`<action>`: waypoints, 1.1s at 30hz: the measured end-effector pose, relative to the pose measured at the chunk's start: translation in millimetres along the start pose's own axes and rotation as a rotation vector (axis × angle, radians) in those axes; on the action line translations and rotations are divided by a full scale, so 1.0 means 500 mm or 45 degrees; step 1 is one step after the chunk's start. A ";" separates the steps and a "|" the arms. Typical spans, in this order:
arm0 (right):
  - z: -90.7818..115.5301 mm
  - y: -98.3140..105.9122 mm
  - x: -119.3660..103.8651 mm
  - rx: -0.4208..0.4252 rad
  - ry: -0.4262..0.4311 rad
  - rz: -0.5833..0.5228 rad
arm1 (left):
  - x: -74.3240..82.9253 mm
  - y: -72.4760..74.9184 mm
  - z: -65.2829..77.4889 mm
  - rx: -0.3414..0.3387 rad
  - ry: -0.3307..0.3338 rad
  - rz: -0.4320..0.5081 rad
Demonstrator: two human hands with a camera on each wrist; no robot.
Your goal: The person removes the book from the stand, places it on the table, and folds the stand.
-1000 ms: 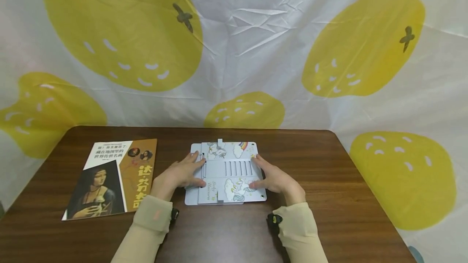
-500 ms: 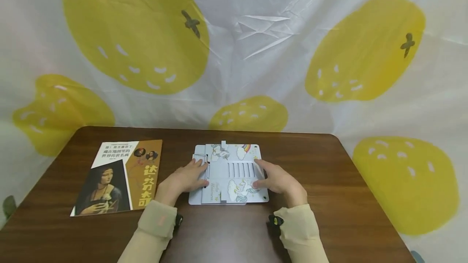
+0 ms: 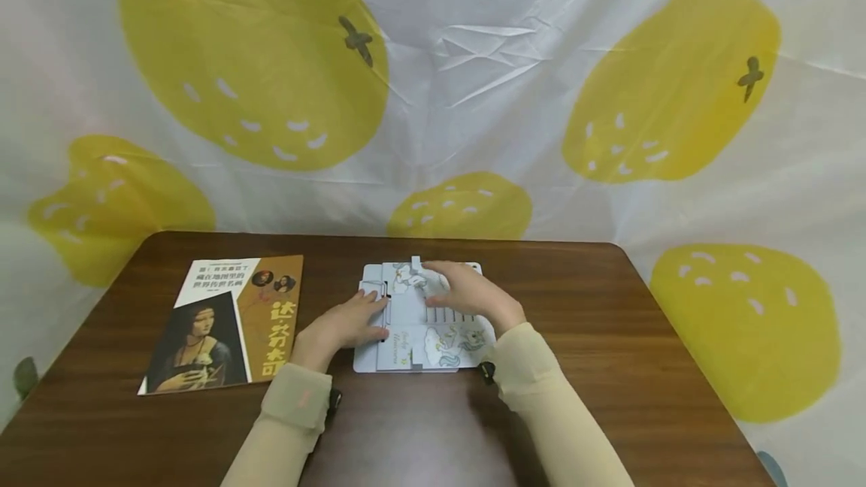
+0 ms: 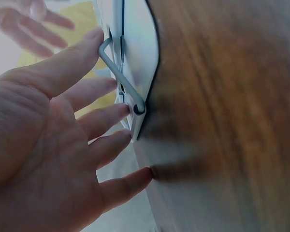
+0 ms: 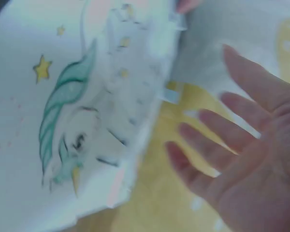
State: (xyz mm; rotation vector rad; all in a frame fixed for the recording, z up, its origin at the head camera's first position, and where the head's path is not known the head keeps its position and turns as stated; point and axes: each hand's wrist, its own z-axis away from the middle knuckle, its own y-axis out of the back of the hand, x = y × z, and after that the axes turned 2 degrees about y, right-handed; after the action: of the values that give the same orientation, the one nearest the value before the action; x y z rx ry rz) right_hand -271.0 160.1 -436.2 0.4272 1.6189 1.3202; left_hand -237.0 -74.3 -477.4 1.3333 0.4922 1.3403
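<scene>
A white folding book stand [image 3: 406, 310] with unicorn and rainbow prints lies flat on the table. A grey clip sticks out past its far edge, and slots run across its middle. My left hand [image 3: 343, 323] rests at its left end with fingers spread. In the left wrist view the thumb tip meets a bent metal wire leg [image 4: 121, 75], and the little finger reaches the tabletop. My right hand [image 3: 473, 293] is over the right part of the stand, fingers extended. The right wrist view shows that hand holding nothing, apart from the printed unicorn panel [image 5: 77, 130].
A thin book [image 3: 274, 322] with a painted portrait on its cover lies to the left on the brown wooden table [image 3: 609, 367]. Behind the table hangs a white cloth [image 3: 473, 111] printed with large yellow fruit.
My right hand has left the stand's right edge and moved left and away from me, over its upper middle. The left hand stays at the left end.
</scene>
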 end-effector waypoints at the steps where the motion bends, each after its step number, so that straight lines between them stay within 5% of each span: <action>1: -0.015 -0.003 0.003 0.017 -0.011 -0.011 | 0.000 0.001 -0.003 -0.004 -0.004 0.002; 11: -0.118 -0.049 0.033 -0.064 -0.227 0.113 | 0.002 0.005 -0.010 -0.040 0.026 0.010; 16: -0.131 -0.055 0.043 -0.107 -0.314 0.186 | 0.004 -0.006 -0.010 -0.037 0.032 0.012; 33: -0.144 -0.049 0.021 -0.144 -0.328 0.207 | -0.005 -0.002 -0.002 -0.014 0.030 0.004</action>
State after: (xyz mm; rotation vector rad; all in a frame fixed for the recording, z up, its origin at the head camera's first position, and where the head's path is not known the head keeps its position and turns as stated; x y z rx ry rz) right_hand -328.8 119.5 -466.7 0.6429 1.3114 1.4071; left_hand -238.1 -75.6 -479.4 1.3111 0.4987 1.3609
